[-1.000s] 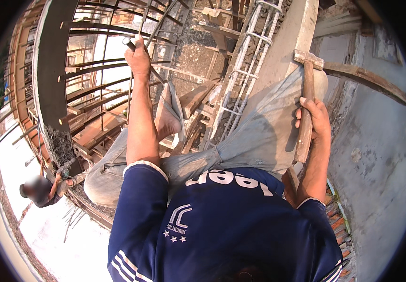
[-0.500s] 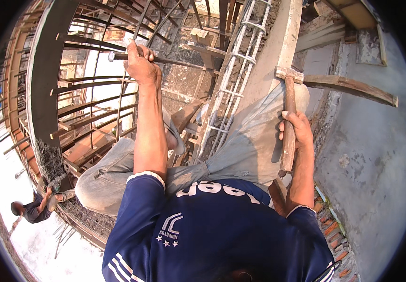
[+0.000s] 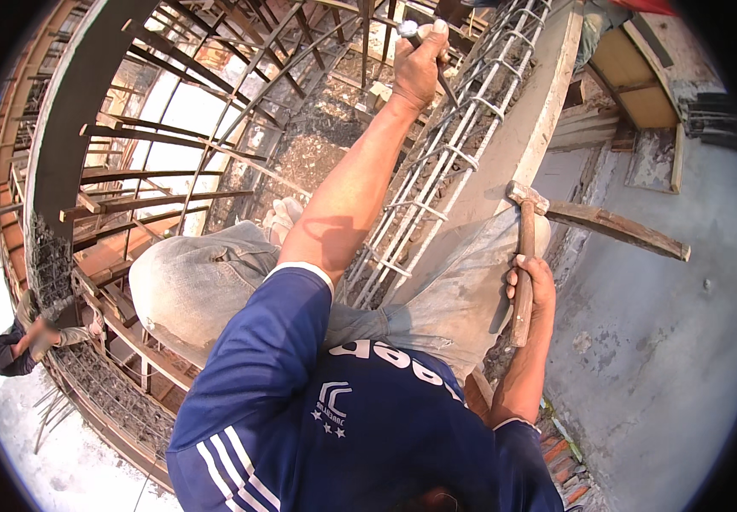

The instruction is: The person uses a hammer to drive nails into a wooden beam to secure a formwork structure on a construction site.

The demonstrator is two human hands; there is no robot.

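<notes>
Well, the left hand (image 3: 418,75) is closed tight around a bar (image 3: 408,31), its round, shiny head poking out above the fist. The bar slants down past the fingers, its far end close by the rebar cage (image 3: 464,159); I can't tell from here whether the two touch. That arm is stretched well forward.

The right hand (image 3: 536,282) sits nearer the body, fingers wrapped around the handle of a hammer (image 3: 527,230). The hammer's head points away from the person, up at the right knee, though I can't say if it rests on the cloth.

Between the arms, the cage runs away at a slant, with a grey board (image 3: 505,145) alongside it. The person wears a navy shirt (image 3: 249,384) and faded jeans (image 3: 185,277), the left knee bent out wide. Just beyond the hammer's head, a timber (image 3: 620,229) juts out over a grey slab (image 3: 641,367). Off to the left, sticks (image 3: 155,204) crowd beside a dark beam (image 3: 65,128), and a co-worker (image 3: 11,352) is at the beam's lower end.
</notes>
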